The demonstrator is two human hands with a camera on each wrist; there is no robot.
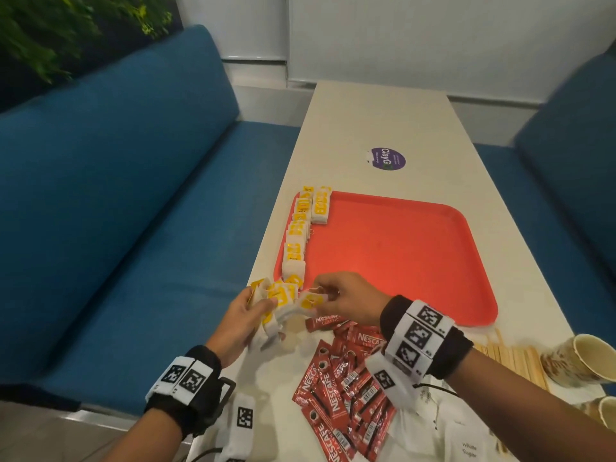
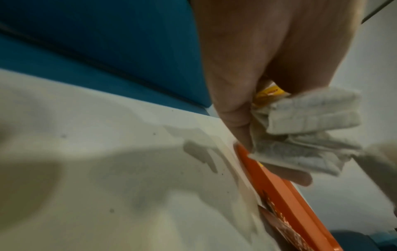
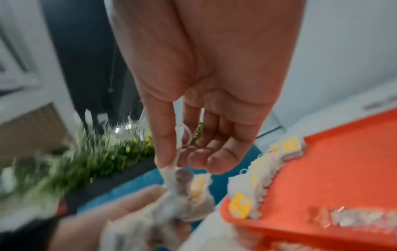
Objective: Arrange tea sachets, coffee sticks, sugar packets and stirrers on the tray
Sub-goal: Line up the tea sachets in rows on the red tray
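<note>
while the left hand (image 1: 240, 320) grips a bunch of tea sachets (image 1: 281, 303), the right hand (image 1: 346, 296) pinches one sachet's string (image 3: 182, 135).

A long white surface (image 1: 383, 128) ran between two blue sofas (image 1: 133, 195) — white wall (image 1: 433, 38) panels behind, green plants (image 1: 43, 28) at the upper left, grey floor (image 1: 40, 428) below.

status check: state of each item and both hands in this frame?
left hand: grips a bunch of tea bags off the tray.
right hand: pinches one tea bag's string.
row of tea bags: lined along the tray's left edge.
tray: flat on the table, mostly bare.
coffee sticks: loose pile on the table.
stirrers: lying on the table.
paper cup: tipped on its side.
</note>
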